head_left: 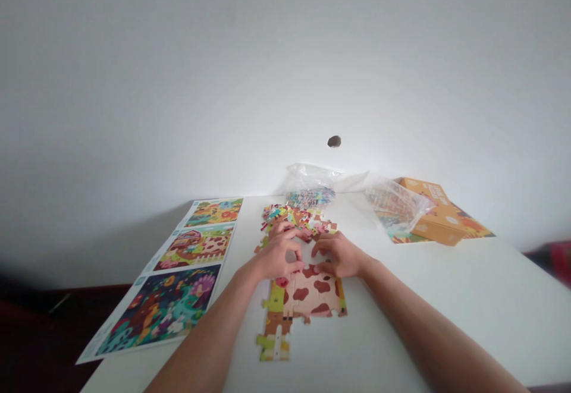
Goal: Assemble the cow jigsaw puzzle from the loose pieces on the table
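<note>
A partly joined jigsaw puzzle [314, 293] lies on the white table, showing a pink cow with brown patches and a strip of fence at its lower left. My left hand [279, 254] rests over its upper left edge, thumb and forefinger curled in a pinch at a puzzle piece. Facing it, my right hand [338, 254] bends its fingers and thumb around the upper right edge of the same section. Fingers partly hide the pieces they touch. Just beyond both hands is a heap of loose puzzle pieces [292, 213].
Left on the table [375, 345] lies a reference sheet [185, 277] with three printed pictures. Clear plastic bags of pieces [311, 195] sit at the back near the wall. An orange box [439, 217] lies at the back right, beside another filled bag [392, 203].
</note>
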A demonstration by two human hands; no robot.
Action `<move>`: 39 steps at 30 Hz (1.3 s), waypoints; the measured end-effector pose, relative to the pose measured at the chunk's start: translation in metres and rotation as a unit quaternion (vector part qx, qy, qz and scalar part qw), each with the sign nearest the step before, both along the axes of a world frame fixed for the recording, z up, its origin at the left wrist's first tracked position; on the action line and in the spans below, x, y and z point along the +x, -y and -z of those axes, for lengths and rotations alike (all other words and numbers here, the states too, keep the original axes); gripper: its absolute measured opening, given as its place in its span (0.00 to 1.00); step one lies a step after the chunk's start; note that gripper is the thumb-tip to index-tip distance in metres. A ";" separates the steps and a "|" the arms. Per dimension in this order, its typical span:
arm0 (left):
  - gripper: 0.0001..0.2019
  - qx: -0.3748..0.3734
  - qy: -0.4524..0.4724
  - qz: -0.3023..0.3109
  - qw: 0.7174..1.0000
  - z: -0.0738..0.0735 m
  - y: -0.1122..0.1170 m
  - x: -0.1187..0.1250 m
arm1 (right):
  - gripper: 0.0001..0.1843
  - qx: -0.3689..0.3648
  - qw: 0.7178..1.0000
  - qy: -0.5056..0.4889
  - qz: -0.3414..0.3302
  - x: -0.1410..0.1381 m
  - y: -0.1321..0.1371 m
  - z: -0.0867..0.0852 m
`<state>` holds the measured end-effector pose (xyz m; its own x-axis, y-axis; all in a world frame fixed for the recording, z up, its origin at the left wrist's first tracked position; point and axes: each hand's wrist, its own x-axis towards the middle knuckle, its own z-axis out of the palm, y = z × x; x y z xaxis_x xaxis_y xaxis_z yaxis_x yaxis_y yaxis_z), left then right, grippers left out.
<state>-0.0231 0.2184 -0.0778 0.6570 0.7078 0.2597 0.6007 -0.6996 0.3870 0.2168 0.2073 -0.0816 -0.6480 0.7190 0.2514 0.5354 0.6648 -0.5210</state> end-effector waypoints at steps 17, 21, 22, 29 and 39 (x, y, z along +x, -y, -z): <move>0.08 -0.016 -0.009 0.003 1.000 -0.002 0.001 0.000 | 0.15 -0.007 1.000 0.010 0.018 0.001 -0.002 -0.002; 0.08 -0.010 -0.006 -0.001 1.000 -0.002 0.001 0.001 | 0.16 -0.008 1.000 0.018 0.024 0.001 -0.001 -0.003; 0.08 -0.008 -0.006 -0.003 1.000 -0.002 0.001 0.001 | 0.16 -0.007 0.999 0.020 0.026 0.002 -0.001 -0.003; 0.09 -0.003 -0.005 -0.005 1.000 -0.001 0.000 0.002 | 0.16 0.007 0.999 0.024 0.025 0.003 -0.004 -0.001; 0.09 0.000 0.001 -0.018 1.000 0.002 -0.002 0.001 | 0.06 0.041 0.992 -0.015 0.116 0.005 -0.007 0.000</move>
<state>-0.0221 0.2207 -0.0800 0.6300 0.7313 0.2615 0.6251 -0.6773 0.3880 0.2216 0.2139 -0.0818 -0.4588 0.8245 0.3313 0.6638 0.5659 -0.4890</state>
